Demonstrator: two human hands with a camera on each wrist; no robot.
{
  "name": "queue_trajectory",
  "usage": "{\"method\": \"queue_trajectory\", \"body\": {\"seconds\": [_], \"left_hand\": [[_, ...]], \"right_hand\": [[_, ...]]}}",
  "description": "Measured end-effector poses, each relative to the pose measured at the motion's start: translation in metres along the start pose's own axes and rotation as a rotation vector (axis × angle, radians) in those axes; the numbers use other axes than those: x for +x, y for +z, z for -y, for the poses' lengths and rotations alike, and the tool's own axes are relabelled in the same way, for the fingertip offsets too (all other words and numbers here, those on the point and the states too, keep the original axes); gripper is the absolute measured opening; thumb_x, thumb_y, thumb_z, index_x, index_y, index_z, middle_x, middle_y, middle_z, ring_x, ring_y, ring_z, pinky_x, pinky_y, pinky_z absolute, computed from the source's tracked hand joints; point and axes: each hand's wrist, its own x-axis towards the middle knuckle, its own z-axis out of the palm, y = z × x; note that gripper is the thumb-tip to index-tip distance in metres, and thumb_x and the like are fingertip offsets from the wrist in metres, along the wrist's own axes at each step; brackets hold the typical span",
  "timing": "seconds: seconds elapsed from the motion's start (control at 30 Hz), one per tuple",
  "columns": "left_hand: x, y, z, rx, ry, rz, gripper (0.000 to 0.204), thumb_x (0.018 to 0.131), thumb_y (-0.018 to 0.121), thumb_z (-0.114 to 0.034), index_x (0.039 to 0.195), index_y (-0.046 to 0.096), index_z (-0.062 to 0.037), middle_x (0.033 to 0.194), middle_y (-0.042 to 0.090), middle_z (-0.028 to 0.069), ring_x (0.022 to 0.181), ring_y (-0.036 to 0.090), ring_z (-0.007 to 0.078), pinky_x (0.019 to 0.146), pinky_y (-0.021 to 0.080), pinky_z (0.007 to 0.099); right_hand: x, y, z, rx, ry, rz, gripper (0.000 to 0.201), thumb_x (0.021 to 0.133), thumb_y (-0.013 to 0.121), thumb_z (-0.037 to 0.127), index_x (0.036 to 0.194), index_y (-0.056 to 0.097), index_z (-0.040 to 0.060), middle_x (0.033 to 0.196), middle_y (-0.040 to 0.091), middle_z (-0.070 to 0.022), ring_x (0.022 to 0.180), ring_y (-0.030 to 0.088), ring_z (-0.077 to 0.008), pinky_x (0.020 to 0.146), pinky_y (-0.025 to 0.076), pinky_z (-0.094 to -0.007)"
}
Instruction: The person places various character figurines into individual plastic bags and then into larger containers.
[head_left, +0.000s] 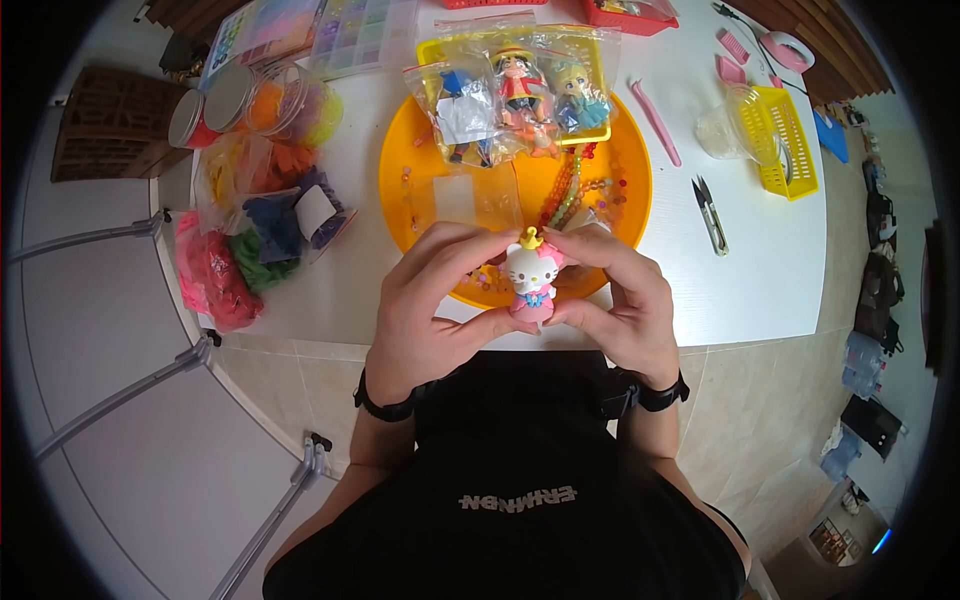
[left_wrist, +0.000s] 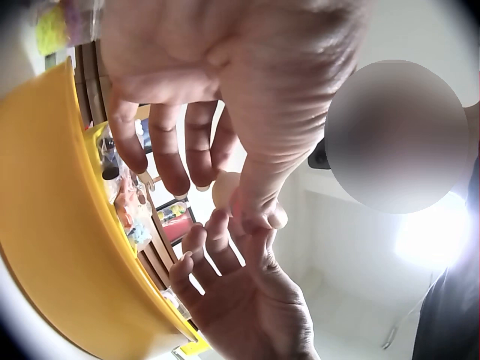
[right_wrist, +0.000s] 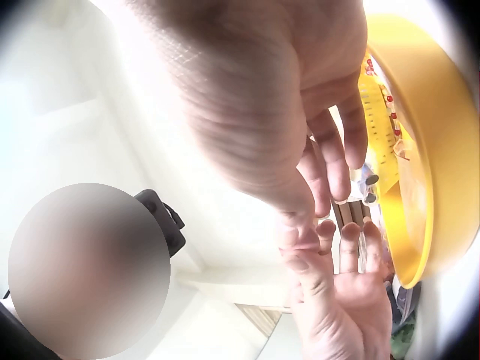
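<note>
Both hands hold up a small Hello Kitty figurine (head_left: 533, 275) between them, over the near rim of the round orange tray (head_left: 395, 170). It has a yellow crown, a pink bow and a pink dress, and its face is turned toward the head camera. My left hand (head_left: 425, 295) pinches it from the left, forefinger by the crown and thumb at the base. From the other side my right hand (head_left: 625, 295) pinches it the same way. In the left wrist view the figurine (left_wrist: 225, 191) is mostly hidden behind the thumb and fingers.
Bagged figurines (head_left: 520, 90) lie in a yellow basket (head_left: 610, 60) on the tray, beside bead strings (head_left: 568, 190). To the right are snips (head_left: 710, 215), pink tweezers (head_left: 655, 122) and a yellow basket (head_left: 790, 140). Jars (head_left: 275, 100) and bags of coloured material (head_left: 215, 270) stand left.
</note>
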Motion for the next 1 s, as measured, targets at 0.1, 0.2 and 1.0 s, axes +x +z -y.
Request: {"method": "queue_trajectory", "body": {"seconds": [0.1,0.2,1.0], "left_hand": [[0.000,0.000,0.001,0.001,-0.004,0.020,0.069,0.067,0.095,-0.017,0.128,0.066,-0.0024,0.111,0.069,0.0115,0.096,0.069,0.0252,0.081,0.056,0.0342],[-0.001,0.000,0.001,-0.003,0.004,0.017,0.069,0.067,0.095,-0.018,0.128,0.066,-0.0024,0.111,0.069,0.0113,0.096,0.069,0.0251,0.081,0.056,0.0341],[-0.004,0.002,0.000,-0.029,-0.023,-0.010,0.065,0.066,0.097,-0.018,0.122,0.068,-0.0023,0.103,0.069,0.0095,0.092,0.069,0.0238,0.079,0.056,0.0333]], "right_hand": [[-0.002,0.001,0.000,0.023,0.017,-0.015,0.052,0.081,0.083,0.009,0.129,0.065,-0.0005,0.117,0.071,-0.0122,0.102,0.070,-0.0241,0.091,0.056,-0.0352],[-0.002,0.000,0.000,-0.001,-0.004,-0.012,0.052,0.080,0.084,0.009,0.128,0.066,-0.0005,0.117,0.071,-0.0124,0.102,0.070,-0.0242,0.092,0.055,-0.0348],[-0.001,0.002,0.004,0.011,0.024,-0.003,0.051,0.082,0.082,0.008,0.130,0.065,0.0001,0.112,0.070,-0.0127,0.101,0.070,-0.0245,0.090,0.056,-0.0343]]}}
